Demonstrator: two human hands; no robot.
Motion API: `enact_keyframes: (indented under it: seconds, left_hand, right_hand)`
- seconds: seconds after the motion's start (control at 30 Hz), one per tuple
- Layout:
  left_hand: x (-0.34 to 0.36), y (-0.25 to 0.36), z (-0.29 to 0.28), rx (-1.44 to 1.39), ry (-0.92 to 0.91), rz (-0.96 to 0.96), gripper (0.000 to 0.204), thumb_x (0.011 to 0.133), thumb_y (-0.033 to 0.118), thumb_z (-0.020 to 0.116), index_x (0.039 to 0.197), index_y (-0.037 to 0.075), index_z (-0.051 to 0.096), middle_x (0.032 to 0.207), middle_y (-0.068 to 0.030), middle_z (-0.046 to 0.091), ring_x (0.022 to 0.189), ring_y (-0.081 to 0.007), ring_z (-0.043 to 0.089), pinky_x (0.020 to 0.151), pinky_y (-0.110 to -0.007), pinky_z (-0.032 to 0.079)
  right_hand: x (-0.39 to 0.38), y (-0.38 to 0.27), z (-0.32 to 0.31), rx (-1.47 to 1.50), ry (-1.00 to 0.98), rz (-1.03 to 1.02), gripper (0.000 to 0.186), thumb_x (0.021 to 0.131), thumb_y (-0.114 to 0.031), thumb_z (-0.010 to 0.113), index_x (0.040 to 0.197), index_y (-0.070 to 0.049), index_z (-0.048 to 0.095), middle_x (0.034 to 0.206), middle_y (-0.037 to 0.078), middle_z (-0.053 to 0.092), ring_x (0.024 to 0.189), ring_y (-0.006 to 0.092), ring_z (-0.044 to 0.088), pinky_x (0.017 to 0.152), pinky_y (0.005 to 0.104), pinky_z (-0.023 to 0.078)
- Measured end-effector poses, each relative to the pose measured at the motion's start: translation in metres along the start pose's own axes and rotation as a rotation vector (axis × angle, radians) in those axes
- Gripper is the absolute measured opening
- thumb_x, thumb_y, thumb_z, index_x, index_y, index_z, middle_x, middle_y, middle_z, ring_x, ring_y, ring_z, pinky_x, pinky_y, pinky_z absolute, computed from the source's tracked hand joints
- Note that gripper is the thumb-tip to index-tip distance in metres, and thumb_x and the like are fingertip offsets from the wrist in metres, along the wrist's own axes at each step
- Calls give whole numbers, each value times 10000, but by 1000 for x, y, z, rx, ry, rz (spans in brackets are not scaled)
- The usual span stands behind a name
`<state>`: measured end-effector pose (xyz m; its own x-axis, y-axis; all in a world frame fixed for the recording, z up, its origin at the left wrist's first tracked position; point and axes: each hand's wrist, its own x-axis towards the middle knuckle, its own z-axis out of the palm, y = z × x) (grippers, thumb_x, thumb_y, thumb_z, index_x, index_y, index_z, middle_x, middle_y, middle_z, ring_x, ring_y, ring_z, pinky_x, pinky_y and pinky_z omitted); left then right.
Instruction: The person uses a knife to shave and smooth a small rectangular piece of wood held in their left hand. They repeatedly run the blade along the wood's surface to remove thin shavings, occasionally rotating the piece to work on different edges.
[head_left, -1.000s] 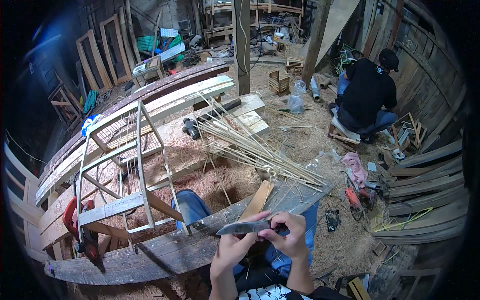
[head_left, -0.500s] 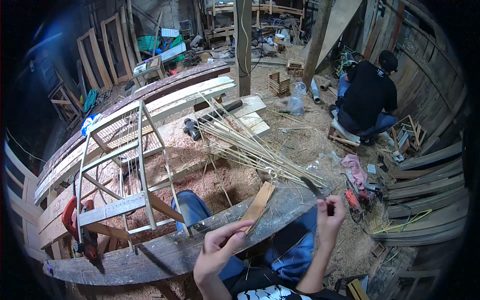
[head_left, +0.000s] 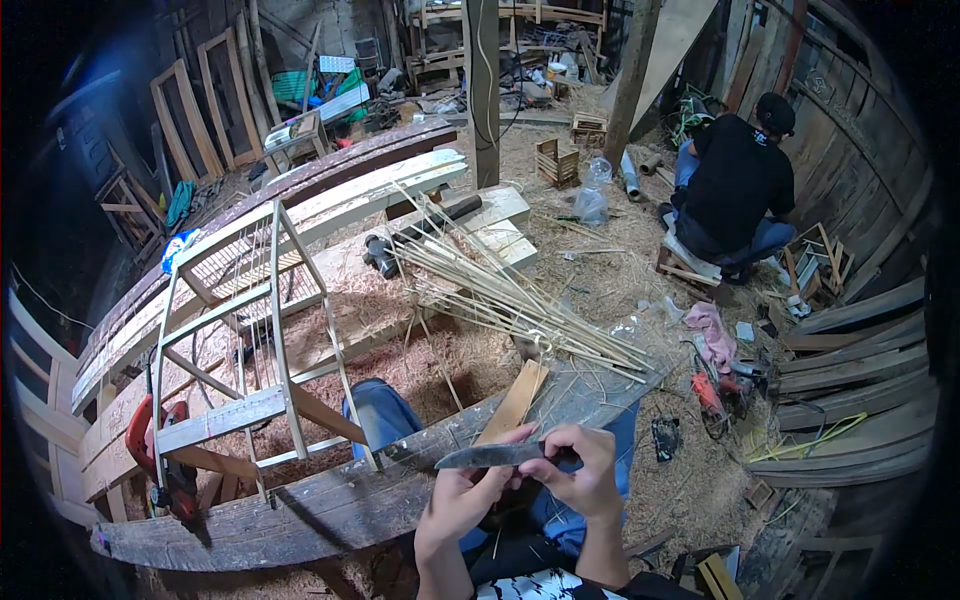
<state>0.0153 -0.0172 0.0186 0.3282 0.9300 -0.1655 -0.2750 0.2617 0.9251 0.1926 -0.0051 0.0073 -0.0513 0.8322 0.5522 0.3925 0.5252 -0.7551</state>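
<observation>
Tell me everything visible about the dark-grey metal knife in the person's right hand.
The dark-grey, metal-looking knife has a broad blade narrowing to a tip that points left. It is nearly level across the picture, in front of the person. The right hand grips its mostly hidden handle, whose material is unclear. The blade crosses over the left hand; contact there is hard to tell.

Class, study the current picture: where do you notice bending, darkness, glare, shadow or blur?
In the head view, the plank bows and the corners go black; a bluish glow hazes the upper left; a shadow streaks the plank near the wooden frame; the knife shows little blur.
</observation>
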Motion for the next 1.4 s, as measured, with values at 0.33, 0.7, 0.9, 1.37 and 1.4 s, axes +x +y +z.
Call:
enact_keyframes:
  seconds: [0.33,0.7,0.9,1.37,1.4]
  left_hand:
    - [-5,6,-16,-53,-114,39,397,999,95,583,1374,-35,563,754,42,530,649,-24,407,551,-195,305]
    - [3,3,-1,-27,82,65,343,1014,73,563,1335,-47,570,979,-24,652,796,-50,577,676,-177,444]
    - [2,-9,-6,-177,-34,66,345,1017,67,564,1335,-65,575,1034,-45,679,828,-67,592,736,-217,501]
    - [3,3,3,-56,68,77,345,975,43,574,1304,-54,613,830,34,605,659,-16,443,576,-182,322]
    - [2,4,1,-3,84,75,347,983,43,573,1314,-55,605,865,21,624,699,-23,474,614,-178,359]
  right_hand:
    - [-8,27,-23,-106,333,102,397,833,-393,806,815,-72,573,660,22,555,524,137,492,492,282,377]
    - [-6,11,-16,-89,114,78,402,798,-391,837,801,-84,578,665,18,585,512,130,511,490,276,398]
    - [-5,0,6,37,-9,73,426,762,-366,865,820,-60,575,705,65,628,615,201,635,580,303,492]
    - [-2,20,4,-105,103,-102,380,784,-376,836,809,-86,592,666,40,633,542,182,607,506,302,441]
    - [-2,24,2,-135,111,-119,371,798,-365,832,812,-82,592,673,49,638,543,181,608,505,303,441]
